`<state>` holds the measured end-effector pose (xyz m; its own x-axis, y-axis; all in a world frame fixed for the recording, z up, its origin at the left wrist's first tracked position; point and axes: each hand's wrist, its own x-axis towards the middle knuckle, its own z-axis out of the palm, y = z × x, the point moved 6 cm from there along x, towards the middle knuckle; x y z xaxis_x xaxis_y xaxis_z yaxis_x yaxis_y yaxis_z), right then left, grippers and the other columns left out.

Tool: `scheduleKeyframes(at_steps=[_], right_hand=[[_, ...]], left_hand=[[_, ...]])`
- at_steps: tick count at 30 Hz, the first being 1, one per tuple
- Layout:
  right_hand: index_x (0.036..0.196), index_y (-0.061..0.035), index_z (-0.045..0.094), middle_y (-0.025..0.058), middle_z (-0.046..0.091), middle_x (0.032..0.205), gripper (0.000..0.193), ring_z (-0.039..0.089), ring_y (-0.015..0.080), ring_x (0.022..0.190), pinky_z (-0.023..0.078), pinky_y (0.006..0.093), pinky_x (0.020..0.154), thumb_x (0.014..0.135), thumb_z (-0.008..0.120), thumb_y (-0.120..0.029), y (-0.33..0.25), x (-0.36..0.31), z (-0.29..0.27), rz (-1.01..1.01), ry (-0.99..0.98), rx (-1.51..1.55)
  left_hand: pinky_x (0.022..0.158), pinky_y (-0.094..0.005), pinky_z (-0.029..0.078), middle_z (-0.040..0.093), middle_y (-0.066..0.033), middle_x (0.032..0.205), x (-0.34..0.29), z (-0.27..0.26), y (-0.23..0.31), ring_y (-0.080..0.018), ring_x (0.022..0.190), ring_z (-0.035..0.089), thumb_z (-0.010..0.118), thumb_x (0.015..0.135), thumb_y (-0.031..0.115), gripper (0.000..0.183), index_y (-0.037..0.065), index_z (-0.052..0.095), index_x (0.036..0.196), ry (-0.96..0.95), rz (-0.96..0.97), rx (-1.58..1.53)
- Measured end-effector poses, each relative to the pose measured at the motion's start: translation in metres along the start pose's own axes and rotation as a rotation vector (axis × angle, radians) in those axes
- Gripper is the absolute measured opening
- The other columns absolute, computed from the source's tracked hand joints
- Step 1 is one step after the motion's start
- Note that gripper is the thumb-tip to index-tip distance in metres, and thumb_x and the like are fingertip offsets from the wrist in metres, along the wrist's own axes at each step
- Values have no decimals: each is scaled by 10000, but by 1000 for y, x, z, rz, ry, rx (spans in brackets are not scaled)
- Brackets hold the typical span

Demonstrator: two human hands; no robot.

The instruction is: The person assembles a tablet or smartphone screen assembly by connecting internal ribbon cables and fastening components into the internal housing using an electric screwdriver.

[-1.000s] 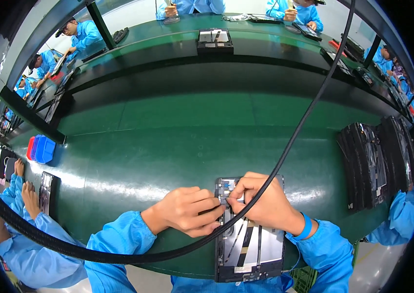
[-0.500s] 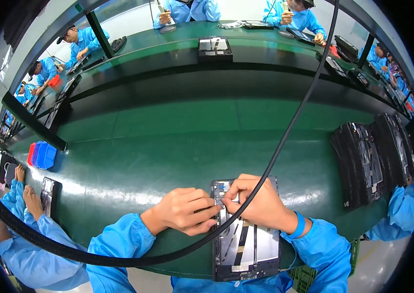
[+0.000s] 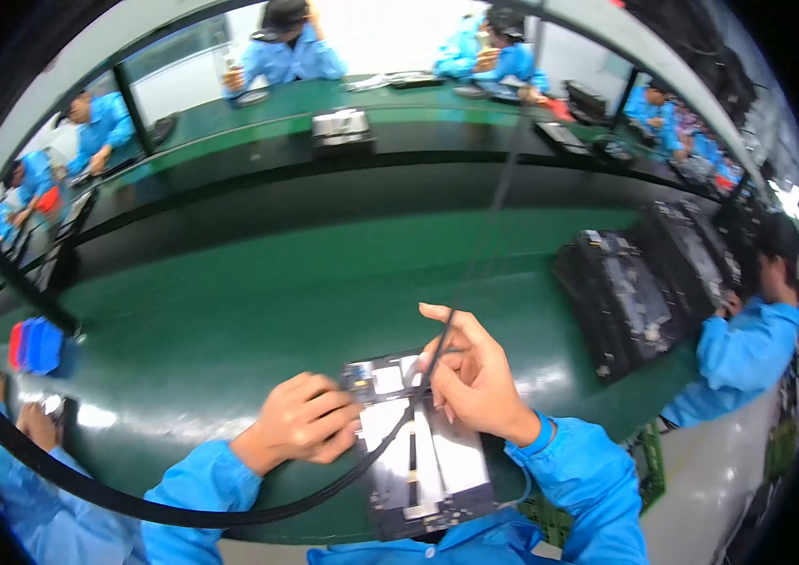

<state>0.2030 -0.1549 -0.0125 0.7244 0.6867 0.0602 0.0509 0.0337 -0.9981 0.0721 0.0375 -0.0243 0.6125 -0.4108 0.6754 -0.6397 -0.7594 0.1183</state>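
A tablet with its back off [image 3: 456, 461] lies near the front edge of the bench, showing silver-white panels, dark strips and small circuit parts along its ends. My left hand [image 3: 305, 422] has its fingers curled against the tablet's left edge. Over the upper right of the tablet is my right hand [image 3: 482, 381], index finger stretched out and the other fingers loosely bent. I see nothing held in it. A black cable [image 3: 230, 514] crosses in front of the tablet and my right fingers, hiding small parts of both.
Stacks of black tablet-like units [image 3: 611, 301] stand at the right, beside a co-worker in blue [image 3: 748, 339]. Blue and red bins [image 3: 41, 345] sit at the left. Another co-worker's hands [image 3: 37, 426] are at the lower left. A raised shelf [image 3: 258, 193] runs across the back.
The view has swung right, so the scene sits further left and tilts. My right hand has come out of its pinch and its index finger is extended. My left hand stays by the tablet's edge.
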Motion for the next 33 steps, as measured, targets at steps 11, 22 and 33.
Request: scheduleKeyframes(at_steps=[11, 22, 33], right_hand=[[1365, -74, 688, 212, 595, 1361, 588, 506, 436, 1298, 427, 550, 1136, 800, 848, -118, -87, -128, -170, -366, 771, -1593], [1573, -44, 580, 125, 668, 1199, 785, 641, 310, 1054, 551, 425, 946, 838, 851, -105, -92, -140, -217, -272, 578, -2110], [1336, -38, 801, 48, 637, 884, 637, 571, 212, 721, 519, 376, 660, 706, 717, 0, -130, -128, -118, -867, 497, -1986]], left_hand=[[1016, -500, 573, 669, -122, 1414, 2, 32, 130, -273, 1195, 688, 787, 905, 403, 601, 208, 704, 1468, -386, 202, -132], [1155, -549, 479, 666, -214, 1386, 49, 37, -107, -437, 1255, 626, 771, 886, 124, 459, 54, 699, 1334, -17, -294, 123], [1242, -549, 425, 674, -174, 1432, 21, -7, -95, -430, 1445, 546, 680, 891, -8, 507, 18, 661, 1397, 223, -374, 195]])
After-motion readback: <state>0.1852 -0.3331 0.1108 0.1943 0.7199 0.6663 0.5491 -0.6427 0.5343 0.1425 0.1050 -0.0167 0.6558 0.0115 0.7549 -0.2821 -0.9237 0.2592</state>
